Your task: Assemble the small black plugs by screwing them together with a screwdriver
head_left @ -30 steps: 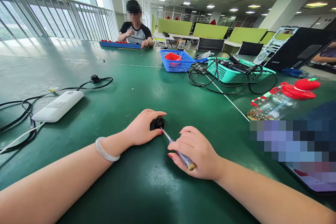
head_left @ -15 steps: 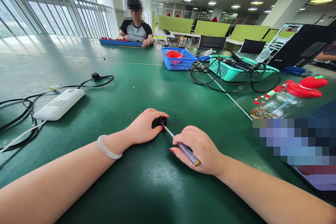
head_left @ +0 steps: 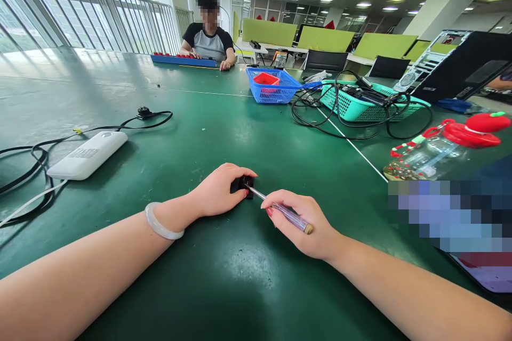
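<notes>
My left hand (head_left: 222, 190) is closed around a small black part (head_left: 249, 183) on the green table (head_left: 192, 298), thumb and fingers on its sides. What kind of part it is I cannot make out, as the fingers cover much of it. A screwdriver (head_left: 294, 218) with a translucent purplish handle lies in the grip of my right hand (head_left: 308, 224). Its thin metal shaft points left and away from me, and the tip meets the black part between my left thumb and fingers.
A white power bank (head_left: 90, 154) and black cables lie at left. Farther off are a blue basket (head_left: 276, 97), a teal basket (head_left: 348, 109) with cables and a black computer case (head_left: 468, 66). A bottle with a red lid (head_left: 472, 133) stands right. Across the table sits a person (head_left: 212, 42).
The screwdriver handle has swung slightly right and up, and it lies flatter. My right thumb and fingers have shifted along it. My left hand stays on the black part.
</notes>
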Demonstrator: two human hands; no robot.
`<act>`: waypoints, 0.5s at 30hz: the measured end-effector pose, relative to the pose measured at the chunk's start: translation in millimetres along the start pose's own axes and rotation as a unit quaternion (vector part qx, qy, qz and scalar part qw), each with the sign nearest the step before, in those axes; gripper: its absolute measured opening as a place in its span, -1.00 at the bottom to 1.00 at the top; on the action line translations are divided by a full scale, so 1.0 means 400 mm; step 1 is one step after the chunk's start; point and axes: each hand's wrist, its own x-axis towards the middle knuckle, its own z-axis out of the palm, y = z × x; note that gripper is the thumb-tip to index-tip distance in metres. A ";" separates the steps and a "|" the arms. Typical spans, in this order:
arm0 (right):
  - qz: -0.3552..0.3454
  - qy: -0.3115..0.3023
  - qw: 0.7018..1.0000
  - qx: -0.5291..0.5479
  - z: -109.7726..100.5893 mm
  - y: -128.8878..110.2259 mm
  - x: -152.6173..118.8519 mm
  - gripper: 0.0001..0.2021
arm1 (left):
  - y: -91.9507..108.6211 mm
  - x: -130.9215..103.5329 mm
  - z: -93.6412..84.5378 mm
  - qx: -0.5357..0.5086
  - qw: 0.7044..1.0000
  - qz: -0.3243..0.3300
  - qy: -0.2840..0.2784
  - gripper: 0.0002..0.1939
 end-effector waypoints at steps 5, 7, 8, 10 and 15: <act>0.017 0.010 0.999 0.043 -0.002 0.000 0.005 -0.85 | 0.000 0.001 0.000 -0.002 1.000 -0.001 -0.003 -0.64; 0.022 0.014 0.998 0.050 -0.003 0.000 0.006 -0.87 | 0.000 0.002 0.000 -0.001 1.000 0.000 -0.004 -0.65; 0.024 0.016 0.998 0.051 -0.004 0.001 0.007 -0.88 | -0.001 0.002 0.001 0.000 1.000 0.001 -0.004 -0.65; 0.028 0.020 0.998 0.051 -0.003 0.002 0.007 -0.91 | -0.002 0.003 0.002 0.001 1.000 0.002 -0.004 -0.66; 0.037 0.015 0.998 0.051 -0.004 0.003 0.004 -0.92 | -0.002 0.002 0.003 0.000 1.000 0.001 -0.005 -0.66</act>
